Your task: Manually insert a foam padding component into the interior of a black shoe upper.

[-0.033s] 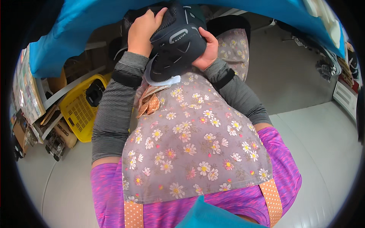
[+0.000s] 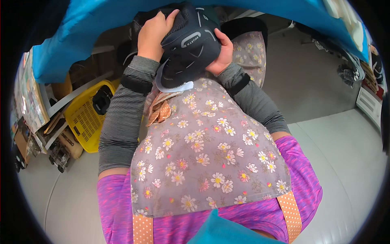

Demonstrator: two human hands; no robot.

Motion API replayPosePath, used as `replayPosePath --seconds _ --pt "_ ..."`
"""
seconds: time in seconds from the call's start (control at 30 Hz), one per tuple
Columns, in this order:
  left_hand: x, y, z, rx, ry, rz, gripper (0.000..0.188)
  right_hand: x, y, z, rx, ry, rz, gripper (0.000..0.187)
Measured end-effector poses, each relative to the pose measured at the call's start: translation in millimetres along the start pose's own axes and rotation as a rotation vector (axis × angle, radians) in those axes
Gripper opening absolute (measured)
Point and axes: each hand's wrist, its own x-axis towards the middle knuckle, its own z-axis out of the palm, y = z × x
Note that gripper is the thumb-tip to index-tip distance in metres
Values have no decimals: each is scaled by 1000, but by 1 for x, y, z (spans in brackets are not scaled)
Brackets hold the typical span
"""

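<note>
A black shoe upper [image 2: 185, 63] with mesh panels, grey trim and a pale lining along its near edge is held above my lap. My left hand [image 2: 153, 35] grips its far left part, the thumb stretched over the mesh and the other fingers mostly hidden. On the right side, my right hand [image 2: 222, 53] clasps the upper between the thumb and fingers, with some fingertips out of sight beneath it. More dark material lies bunched behind my left hand; whether it belongs to the same piece I cannot tell.
Blue cloth [image 2: 93, 28] hangs across the far side. A yellow plastic basket [image 2: 86, 129] with a black item in it stands at the left, beside cluttered shelving. Dark shoe-like items [image 2: 350, 74] and a white crate [image 2: 369, 105] are at the right. My flowered apron [image 2: 211, 150] covers my lap.
</note>
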Motion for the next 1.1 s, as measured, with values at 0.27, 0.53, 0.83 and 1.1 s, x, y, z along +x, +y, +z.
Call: replayPosePath --seconds 0.27,0.53,0.83,1.1 --pt "-2 18 -35 -175 124 0 39 -9 1 36 78 0 -2 61" --pt "-25 67 -131 -481 379 194 17 -26 5 70 -51 -486 -17 73" --pt "-46 98 -206 -829 390 462 16 -74 6 193 -541 -374 -215 102" --pt "-32 95 -289 -813 -217 260 30 -89 -31 223 -678 -541 -602 81"
